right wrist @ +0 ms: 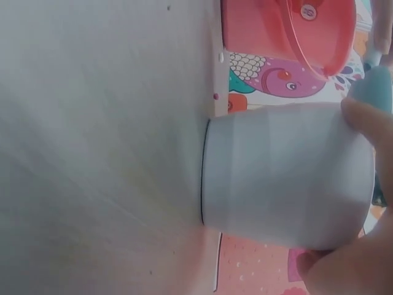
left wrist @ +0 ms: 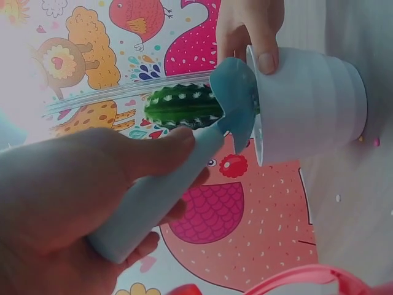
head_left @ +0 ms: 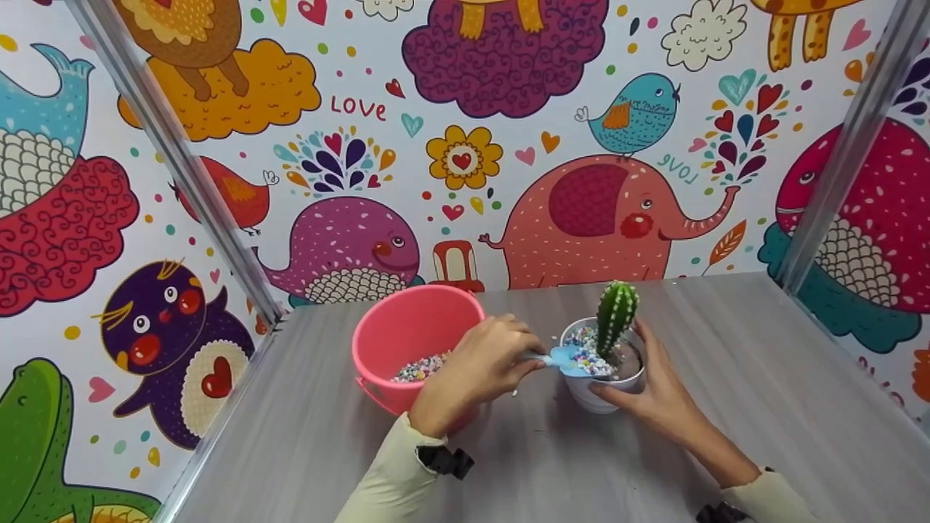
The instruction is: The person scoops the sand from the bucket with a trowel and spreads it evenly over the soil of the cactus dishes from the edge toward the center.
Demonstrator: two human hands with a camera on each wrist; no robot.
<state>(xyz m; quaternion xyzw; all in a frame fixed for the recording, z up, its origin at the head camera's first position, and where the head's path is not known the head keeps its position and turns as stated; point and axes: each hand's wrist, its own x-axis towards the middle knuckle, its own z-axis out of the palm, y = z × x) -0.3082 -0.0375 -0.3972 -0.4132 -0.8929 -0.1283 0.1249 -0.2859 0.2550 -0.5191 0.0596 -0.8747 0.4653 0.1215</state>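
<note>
My left hand [head_left: 483, 363] grips the handle of a light blue toy shovel [left wrist: 169, 184]. The shovel's blade [head_left: 572, 362] lies over the rim of a white flowerpot [head_left: 597, 399], among small multicoloured pebbles [head_left: 583, 338]. A green cactus [head_left: 617, 312] with pale spines stands upright in the pot. Beside it, some brownish-grey surface [head_left: 626, 359] shows without pebbles. My right hand [head_left: 665, 396] holds the pot from its right side, thumb on the near rim and fingers round the back. In the right wrist view the pot wall [right wrist: 282, 172] reaches down to the table.
Left of the pot stands a pink bucket [head_left: 396, 334] with more coloured pebbles [head_left: 420, 368] inside; my left forearm crosses in front of it. A few loose pebbles [left wrist: 376, 142] lie on the grey table [head_left: 552, 465]. Cartoon-printed walls [head_left: 465, 211] with metal posts [head_left: 174, 167] enclose the table.
</note>
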